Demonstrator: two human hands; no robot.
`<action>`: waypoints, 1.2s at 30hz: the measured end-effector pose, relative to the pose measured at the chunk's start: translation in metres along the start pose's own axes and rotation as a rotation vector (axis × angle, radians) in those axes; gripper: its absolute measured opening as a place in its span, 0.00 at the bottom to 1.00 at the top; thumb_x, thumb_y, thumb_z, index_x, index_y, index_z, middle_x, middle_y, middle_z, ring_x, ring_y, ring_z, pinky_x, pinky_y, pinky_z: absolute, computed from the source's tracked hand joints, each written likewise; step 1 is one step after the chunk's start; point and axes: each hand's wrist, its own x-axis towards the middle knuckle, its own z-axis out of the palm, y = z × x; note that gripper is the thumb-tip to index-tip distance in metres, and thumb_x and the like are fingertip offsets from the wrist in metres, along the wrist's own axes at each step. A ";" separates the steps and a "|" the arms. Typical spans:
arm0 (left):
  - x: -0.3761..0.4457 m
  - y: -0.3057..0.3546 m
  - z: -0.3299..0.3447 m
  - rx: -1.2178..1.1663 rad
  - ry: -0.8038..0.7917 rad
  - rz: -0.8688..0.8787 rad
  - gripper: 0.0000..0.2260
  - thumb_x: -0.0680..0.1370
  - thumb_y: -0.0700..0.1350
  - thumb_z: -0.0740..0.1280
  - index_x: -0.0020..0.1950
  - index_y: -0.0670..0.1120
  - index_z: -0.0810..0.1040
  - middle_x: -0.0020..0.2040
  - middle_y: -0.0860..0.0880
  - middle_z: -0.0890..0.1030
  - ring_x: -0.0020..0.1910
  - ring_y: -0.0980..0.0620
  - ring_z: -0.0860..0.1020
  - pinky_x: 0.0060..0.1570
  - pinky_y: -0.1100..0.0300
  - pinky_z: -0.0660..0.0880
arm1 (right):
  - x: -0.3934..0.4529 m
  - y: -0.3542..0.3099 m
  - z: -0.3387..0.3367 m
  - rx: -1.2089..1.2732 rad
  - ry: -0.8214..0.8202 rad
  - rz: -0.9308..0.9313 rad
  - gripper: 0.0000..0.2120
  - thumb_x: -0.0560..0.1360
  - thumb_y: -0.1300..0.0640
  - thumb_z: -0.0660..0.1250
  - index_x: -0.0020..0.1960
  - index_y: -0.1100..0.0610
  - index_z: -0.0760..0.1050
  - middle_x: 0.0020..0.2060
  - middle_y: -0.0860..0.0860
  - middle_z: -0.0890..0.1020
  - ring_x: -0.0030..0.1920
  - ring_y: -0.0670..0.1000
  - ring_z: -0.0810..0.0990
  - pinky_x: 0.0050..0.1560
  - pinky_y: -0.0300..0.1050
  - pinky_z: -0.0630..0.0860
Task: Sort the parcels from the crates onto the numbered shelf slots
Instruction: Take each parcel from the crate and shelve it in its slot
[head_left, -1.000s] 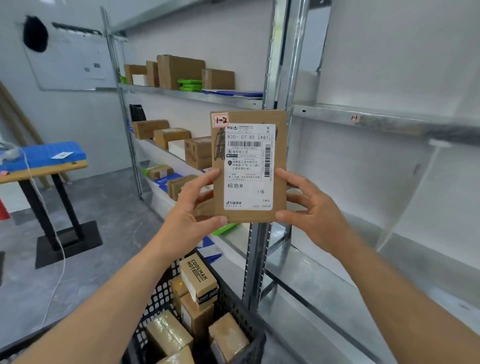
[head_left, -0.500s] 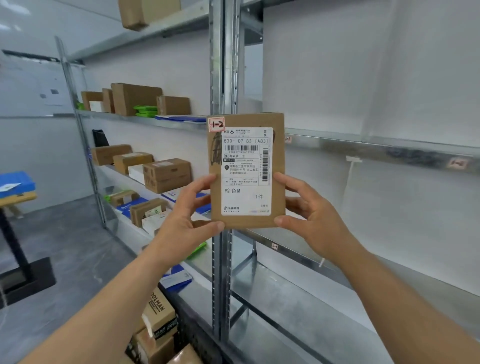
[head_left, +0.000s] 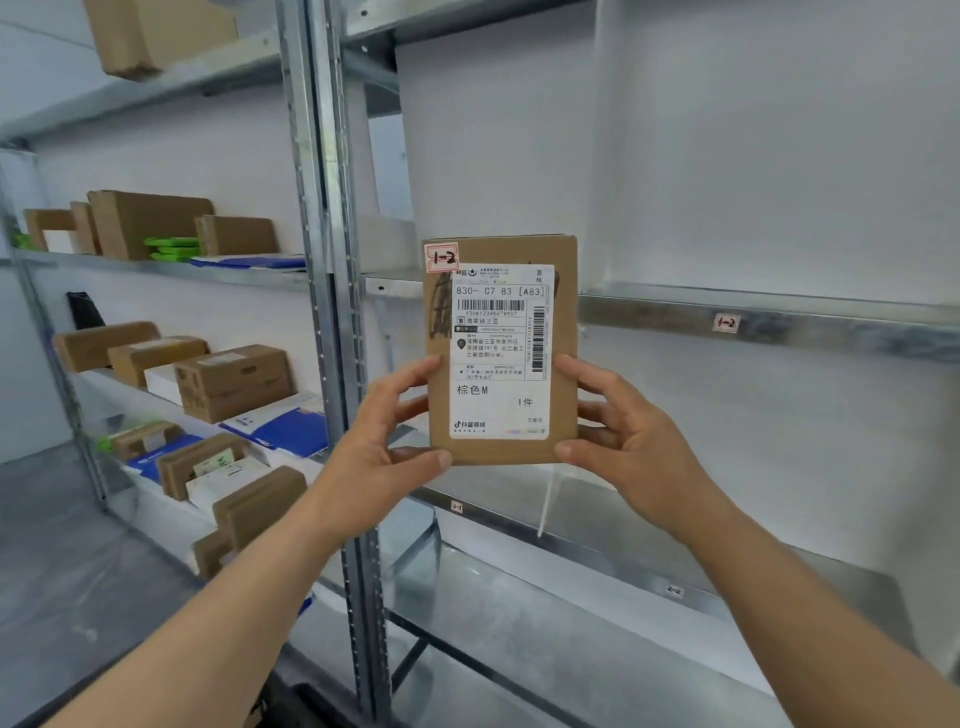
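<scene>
Galvanised shelving (head_left: 332, 312) fills the head view against a white wall. Both hands hold a flat cardboard parcel (head_left: 563, 353) upright in front of the right-hand bay: the left hand (head_left: 384, 457) pinches its lower left edge, the right hand (head_left: 631, 447) its lower right edge. Its red-edged sticker (head_left: 442, 257) reads 1-2. Farther right, a shelf-edge tag (head_left: 725, 322) also reads 1-2, with bare shelf behind it. Boxes (head_left: 231, 382) crowd the left bay.
</scene>
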 end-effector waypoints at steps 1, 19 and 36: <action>0.002 0.000 0.006 -0.004 -0.011 0.009 0.38 0.73 0.30 0.69 0.64 0.72 0.65 0.67 0.64 0.67 0.65 0.65 0.69 0.50 0.60 0.78 | -0.004 0.000 -0.007 -0.007 0.009 0.002 0.38 0.71 0.71 0.70 0.60 0.27 0.69 0.64 0.49 0.75 0.63 0.49 0.76 0.62 0.51 0.75; 0.060 -0.031 0.034 -0.161 -0.231 0.119 0.37 0.72 0.31 0.70 0.63 0.70 0.67 0.69 0.55 0.68 0.68 0.57 0.69 0.51 0.56 0.79 | -0.018 0.003 -0.037 -0.202 0.230 0.025 0.39 0.70 0.70 0.71 0.59 0.26 0.69 0.59 0.41 0.77 0.59 0.42 0.77 0.54 0.34 0.75; 0.101 -0.051 0.015 -0.237 -0.365 0.214 0.38 0.72 0.30 0.69 0.62 0.73 0.66 0.66 0.60 0.68 0.67 0.59 0.69 0.51 0.58 0.79 | -0.003 -0.005 -0.008 -0.364 0.391 0.044 0.37 0.72 0.68 0.70 0.63 0.29 0.66 0.59 0.37 0.75 0.62 0.40 0.75 0.58 0.36 0.75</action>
